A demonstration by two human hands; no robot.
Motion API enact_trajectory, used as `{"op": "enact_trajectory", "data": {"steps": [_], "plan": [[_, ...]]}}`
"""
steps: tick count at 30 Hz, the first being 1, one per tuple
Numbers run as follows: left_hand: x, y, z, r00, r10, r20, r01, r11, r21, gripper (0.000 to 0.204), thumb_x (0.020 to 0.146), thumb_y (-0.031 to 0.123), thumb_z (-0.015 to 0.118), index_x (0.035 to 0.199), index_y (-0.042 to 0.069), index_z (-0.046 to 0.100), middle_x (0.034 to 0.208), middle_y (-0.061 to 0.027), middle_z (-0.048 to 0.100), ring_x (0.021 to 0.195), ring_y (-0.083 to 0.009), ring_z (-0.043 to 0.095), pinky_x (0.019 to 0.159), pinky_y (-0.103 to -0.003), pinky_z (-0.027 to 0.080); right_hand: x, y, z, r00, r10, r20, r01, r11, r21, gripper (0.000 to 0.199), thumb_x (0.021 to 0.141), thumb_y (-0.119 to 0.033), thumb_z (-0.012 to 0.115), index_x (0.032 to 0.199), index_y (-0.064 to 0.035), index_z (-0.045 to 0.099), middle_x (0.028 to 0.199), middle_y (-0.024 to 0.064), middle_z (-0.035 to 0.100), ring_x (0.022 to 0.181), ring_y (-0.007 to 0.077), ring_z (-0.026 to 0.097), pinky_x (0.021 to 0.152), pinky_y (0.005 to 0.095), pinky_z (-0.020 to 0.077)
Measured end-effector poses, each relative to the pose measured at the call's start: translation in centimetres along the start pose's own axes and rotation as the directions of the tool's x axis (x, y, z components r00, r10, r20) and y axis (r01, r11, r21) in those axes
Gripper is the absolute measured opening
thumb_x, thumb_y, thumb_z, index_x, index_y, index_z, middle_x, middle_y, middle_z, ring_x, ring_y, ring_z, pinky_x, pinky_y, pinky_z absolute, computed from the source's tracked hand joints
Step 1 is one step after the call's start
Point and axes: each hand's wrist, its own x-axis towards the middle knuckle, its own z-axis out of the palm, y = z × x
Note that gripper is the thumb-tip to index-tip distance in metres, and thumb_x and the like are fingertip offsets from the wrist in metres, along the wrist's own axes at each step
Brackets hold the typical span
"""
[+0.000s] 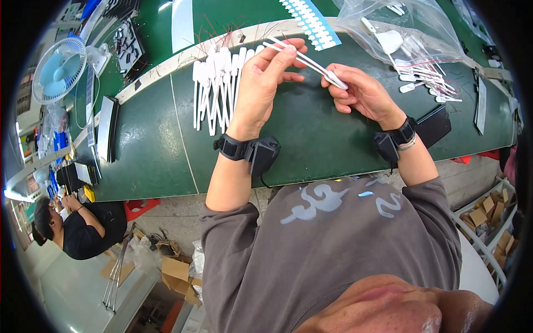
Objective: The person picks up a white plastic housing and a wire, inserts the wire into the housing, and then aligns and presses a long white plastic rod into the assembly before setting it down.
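Between my two hands is a slim white plastic stick with a rounded, paddle-like head (pixel 311 62), held slanting above the green table (pixel 233 161). My left hand (pixel 265 83) pinches its thin shaft between thumb and fingers, near the far end, where two narrow white ends show side by side. The fingers of my right hand (pixel 361 91) close round the rounded head. Just left of my left hand lies a row of similar white sticks (pixel 214 83), partly hidden by that hand, with thin red wires at their far side.
At the right, a clear plastic bag (pixel 405 33) and more white sticks (pixel 425 80) lie on the table. A blue sheet of white stickers (pixel 312 25) is at the far side. A fan (pixel 60 69) stands left; another person (pixel 83 227) sits at lower left. Cardboard boxes (pixel 176 272) are below.
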Motion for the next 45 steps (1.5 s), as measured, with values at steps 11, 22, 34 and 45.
{"op": "enact_trajectory", "data": {"steps": [11, 22, 34, 45], "plan": [[0.0, 0.3, -0.8, 0.992, 0.081, -0.099, -0.092, 0.989, -0.116, 0.026, 0.095, 0.019, 0.062, 0.109, -0.003, 0.068, 0.105, -0.0132, 0.068, 0.09, -0.0143, 0.065, 0.071, -0.028, 0.057, 0.1, 0.2, 0.0, 1.0, 0.004, -0.005, -0.004, 0.993, -0.118, 0.033, 0.102, -0.031, 0.043, 0.104, -0.0005, 0.054, 0.071, -0.0027, 0.044, 0.052, 0.0044, 0.03, 0.051, 0.0202, 0.0367], [-0.3, -0.2, 0.5, 0.997, 0.062, -0.043, -0.058, 0.995, 0.084, 0.024, 0.091, 0.014, 0.068, 0.108, -0.003, 0.069, 0.096, -0.0104, 0.07, 0.078, -0.0138, 0.067, 0.071, -0.026, 0.057, 0.0, 0.7, 1.3, 0.982, -0.152, -0.113, 0.083, 0.881, -0.466, 0.025, 0.1, -0.025, 0.051, 0.112, -0.0041, 0.058, 0.075, -0.0035, 0.049, 0.06, 0.0023, 0.04, 0.053, 0.0184, 0.0342], [0.1, -0.5, -0.2, 1.0, 0.004, -0.021, -0.002, 0.996, 0.095, 0.022, 0.091, 0.011, 0.068, 0.107, -0.003, 0.066, 0.092, -0.0082, 0.069, 0.077, -0.0132, 0.068, 0.071, -0.024, 0.056, -0.1, 1.1, 0.8, 0.859, -0.501, -0.107, 0.262, 0.609, -0.749, 0.024, 0.099, -0.022, 0.053, 0.111, -0.004, 0.063, 0.077, -0.0041, 0.056, 0.066, 0.0036, 0.046, 0.06, 0.0203, 0.0363], [-0.2, -0.6, 0.2, 0.994, 0.021, -0.111, 0.011, 0.961, 0.276, 0.017, 0.09, 0.014, 0.069, 0.099, -0.001, 0.065, 0.085, -0.0059, 0.069, 0.074, -0.0106, 0.066, 0.062, -0.022, 0.053, -0.5, 0.5, 1.6, 0.8, -0.593, -0.093, 0.21, 0.423, -0.881, 0.019, 0.094, -0.014, 0.058, 0.109, -0.0027, 0.063, 0.078, -0.0022, 0.058, 0.067, 0.004, 0.048, 0.058, 0.0207, 0.037]]}}
